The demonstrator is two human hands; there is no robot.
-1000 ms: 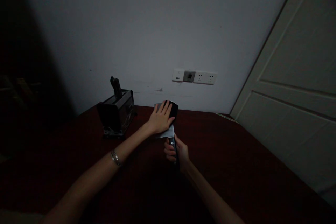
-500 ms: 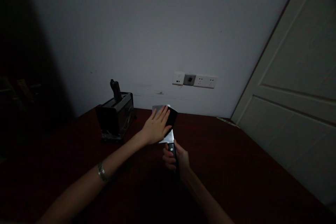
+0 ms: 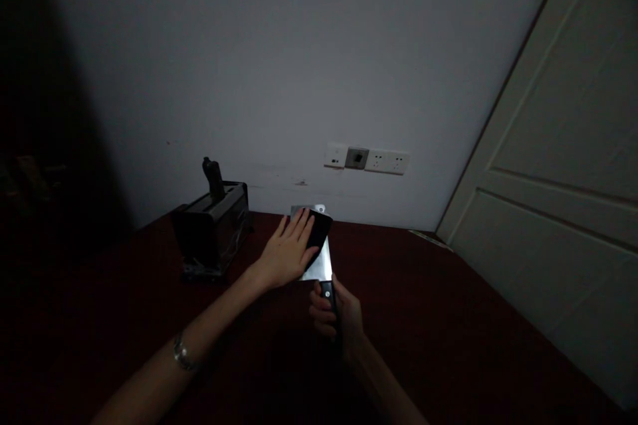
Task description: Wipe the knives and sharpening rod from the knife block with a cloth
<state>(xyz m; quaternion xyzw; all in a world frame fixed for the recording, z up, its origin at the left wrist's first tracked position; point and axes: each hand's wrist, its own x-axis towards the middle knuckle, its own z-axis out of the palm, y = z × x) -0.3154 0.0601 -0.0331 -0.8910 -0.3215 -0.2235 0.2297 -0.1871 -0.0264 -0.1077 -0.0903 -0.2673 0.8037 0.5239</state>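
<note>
Head view, nearest first: our right grip (image 3: 347, 315) is closed round the black handle (image 3: 327, 289) of a cleaver (image 3: 323, 267), over the dark red desk (image 3: 423, 299); whether the blade touches the desk we cannot tell. Our left grip (image 3: 288, 254) lies flat, fingers stretched out, on a dark cloth (image 3: 319, 228) across the blade's middle. We judge the work to be under way: the cloth is on the metal and not yet off it, but how much of the blade has been gone over does not show. Near the handle the blade shines almost white; its far end is greyer, with a small hole at the right corner. Left and farther stands a dark box (image 3: 219, 229), a dark upright stick (image 3: 213, 179) rising from its top; wall sockets (image 3: 387, 161) are farthest.
</note>
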